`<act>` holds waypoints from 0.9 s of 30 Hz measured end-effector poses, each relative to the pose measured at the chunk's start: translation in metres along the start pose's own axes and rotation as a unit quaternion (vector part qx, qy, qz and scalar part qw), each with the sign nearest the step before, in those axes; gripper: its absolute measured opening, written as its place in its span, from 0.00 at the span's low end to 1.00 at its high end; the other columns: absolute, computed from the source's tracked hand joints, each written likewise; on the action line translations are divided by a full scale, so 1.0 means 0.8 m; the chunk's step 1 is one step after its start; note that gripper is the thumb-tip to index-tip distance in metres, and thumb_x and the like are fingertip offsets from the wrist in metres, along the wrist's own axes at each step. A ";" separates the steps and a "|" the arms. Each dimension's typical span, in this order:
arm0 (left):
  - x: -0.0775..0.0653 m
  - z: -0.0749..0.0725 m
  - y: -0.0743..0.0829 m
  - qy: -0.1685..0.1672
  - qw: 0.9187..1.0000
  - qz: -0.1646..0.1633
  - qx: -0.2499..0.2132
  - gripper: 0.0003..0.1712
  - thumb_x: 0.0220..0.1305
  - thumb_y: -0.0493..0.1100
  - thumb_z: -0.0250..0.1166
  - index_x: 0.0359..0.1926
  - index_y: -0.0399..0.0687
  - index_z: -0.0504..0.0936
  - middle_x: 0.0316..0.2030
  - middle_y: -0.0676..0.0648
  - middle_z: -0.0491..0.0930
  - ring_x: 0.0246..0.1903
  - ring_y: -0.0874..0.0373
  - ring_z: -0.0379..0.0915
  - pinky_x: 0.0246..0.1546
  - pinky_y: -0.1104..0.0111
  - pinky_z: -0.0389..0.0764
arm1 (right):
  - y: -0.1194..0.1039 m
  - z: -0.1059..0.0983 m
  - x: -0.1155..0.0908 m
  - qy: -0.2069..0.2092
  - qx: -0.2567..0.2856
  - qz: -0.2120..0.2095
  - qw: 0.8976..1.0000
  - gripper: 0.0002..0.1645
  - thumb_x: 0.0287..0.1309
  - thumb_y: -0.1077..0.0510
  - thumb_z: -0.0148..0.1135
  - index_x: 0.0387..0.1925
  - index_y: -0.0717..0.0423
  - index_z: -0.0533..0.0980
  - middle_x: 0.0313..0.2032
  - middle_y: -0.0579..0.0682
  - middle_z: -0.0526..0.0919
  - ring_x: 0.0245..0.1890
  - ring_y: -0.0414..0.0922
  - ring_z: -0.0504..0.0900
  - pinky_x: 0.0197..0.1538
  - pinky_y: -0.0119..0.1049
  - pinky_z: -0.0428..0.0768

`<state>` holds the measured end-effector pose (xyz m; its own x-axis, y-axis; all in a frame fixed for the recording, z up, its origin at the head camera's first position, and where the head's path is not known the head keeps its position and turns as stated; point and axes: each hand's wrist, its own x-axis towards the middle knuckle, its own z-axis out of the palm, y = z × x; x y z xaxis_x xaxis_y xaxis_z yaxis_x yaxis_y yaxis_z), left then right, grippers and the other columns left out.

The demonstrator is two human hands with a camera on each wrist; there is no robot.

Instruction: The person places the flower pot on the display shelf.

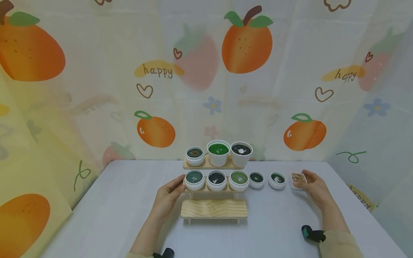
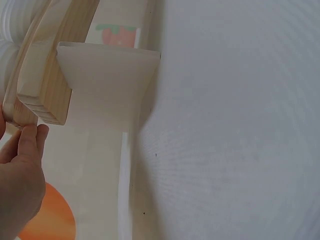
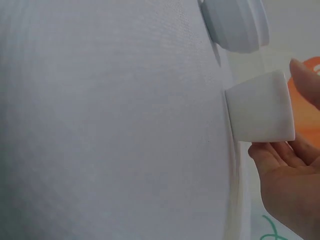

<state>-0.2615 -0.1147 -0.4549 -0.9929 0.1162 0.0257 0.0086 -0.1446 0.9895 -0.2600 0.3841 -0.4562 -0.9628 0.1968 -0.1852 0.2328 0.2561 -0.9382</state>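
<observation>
My left hand [image 1: 167, 197] is at the left end of the middle step of a wooden tiered stand [image 1: 214, 208]. In the left wrist view its fingers [image 2: 31, 142] pinch the board's end, with the thumb mostly out of frame. Beside them on that step sits a white round pot with dark green contents [image 1: 194, 178]. Over on the right, my right hand [image 1: 317, 190] holds a small square white cup [image 3: 262, 107] of beige flaky bits [image 1: 297, 178]. Its thumb and fingers lie on different sides of the cup, whose base is on the table.
Two white pots [image 1: 256, 180] [image 1: 277, 181] of dark green stand between the stand and the square cup. More pots share the middle step. The top step bears a small pot [image 1: 195, 156] and two taller cups [image 1: 218, 152] [image 1: 241, 154]. A fruit-print cloth [image 1: 200, 118] hangs behind the white table [image 1: 274, 222].
</observation>
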 end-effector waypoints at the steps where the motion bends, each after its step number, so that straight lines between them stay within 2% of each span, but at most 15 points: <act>1: 0.000 0.000 0.000 0.000 1.000 0.000 0.000 0.29 0.68 0.33 0.60 0.68 0.31 0.66 0.69 0.34 0.68 0.52 0.76 0.75 0.56 0.84 0.77 | 0.000 0.000 0.001 0.001 -0.002 0.002 1.000 0.58 0.58 0.61 0.67 0.77 0.62 0.38 0.79 0.63 0.40 0.77 0.57 0.46 0.80 0.40 0.56; 3: 0.000 0.000 0.000 0.000 1.000 0.000 0.000 0.29 0.68 0.33 0.60 0.68 0.31 0.66 0.69 0.34 0.68 0.52 0.76 0.75 0.56 0.84 0.77 | 0.001 0.000 0.002 0.012 -0.005 0.003 1.000 0.58 0.56 0.62 0.68 0.77 0.62 0.41 0.78 0.65 0.43 0.75 0.56 0.52 0.74 0.30 0.66; 5: 0.000 0.000 0.000 0.000 1.000 0.001 0.000 0.29 0.68 0.33 0.60 0.68 0.31 0.66 0.69 0.34 0.68 0.52 0.76 0.75 0.56 0.84 0.77 | 0.001 -0.001 0.002 0.014 -0.012 0.002 1.000 0.58 0.56 0.63 0.69 0.77 0.63 0.42 0.77 0.66 0.46 0.71 0.53 0.57 0.64 0.20 0.73; 8: -0.001 0.000 0.000 0.000 1.000 0.001 0.000 0.29 0.68 0.33 0.60 0.68 0.31 0.66 0.69 0.34 0.68 0.52 0.75 0.75 0.56 0.84 0.77 | 0.002 -0.001 0.002 0.014 -0.016 -0.002 1.000 0.57 0.55 0.64 0.69 0.77 0.63 0.43 0.76 0.67 0.47 0.64 0.48 0.63 0.46 0.11 0.72; 10: -0.001 -0.001 0.000 -0.001 1.000 0.002 0.000 0.30 0.68 0.34 0.60 0.68 0.31 0.66 0.69 0.34 0.68 0.52 0.75 0.75 0.56 0.84 0.77 | 0.002 -0.002 0.001 0.005 -0.018 -0.003 1.000 0.56 0.57 0.65 0.67 0.77 0.64 0.42 0.76 0.68 0.47 0.60 0.43 0.64 0.43 0.09 0.70; 14: -0.002 -0.001 -0.001 -0.004 1.000 0.001 0.000 0.30 0.68 0.34 0.60 0.69 0.31 0.66 0.69 0.34 0.67 0.52 0.76 0.75 0.56 0.84 0.76 | 0.003 -0.002 0.001 0.004 -0.014 -0.002 1.000 0.54 0.58 0.66 0.65 0.77 0.64 0.42 0.76 0.68 0.46 0.56 0.38 0.65 0.41 0.07 0.70; 20: -0.002 -0.001 -0.001 -0.006 1.000 0.001 -0.002 0.30 0.68 0.35 0.60 0.69 0.31 0.65 0.70 0.34 0.67 0.52 0.76 0.75 0.56 0.84 0.76 | 0.005 -0.003 0.003 0.003 -0.004 0.001 1.000 0.53 0.60 0.67 0.63 0.77 0.63 0.41 0.76 0.68 0.45 0.55 0.37 0.65 0.40 0.08 0.71; 27: -0.001 -0.001 -0.001 -0.007 1.000 0.004 -0.001 0.30 0.68 0.35 0.60 0.69 0.31 0.66 0.70 0.34 0.67 0.53 0.76 0.75 0.57 0.84 0.76 | 0.007 -0.003 0.001 0.006 0.004 -0.003 1.000 0.53 0.59 0.68 0.64 0.76 0.66 0.43 0.75 0.68 0.47 0.47 0.29 0.65 0.41 0.09 0.74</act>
<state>-0.2605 -0.1155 -0.4559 -0.9910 0.1288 0.0353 0.0160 -0.1479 0.9889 -0.2596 0.3877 -0.4607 -0.9626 0.2063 -0.1756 0.2252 0.2491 -0.9419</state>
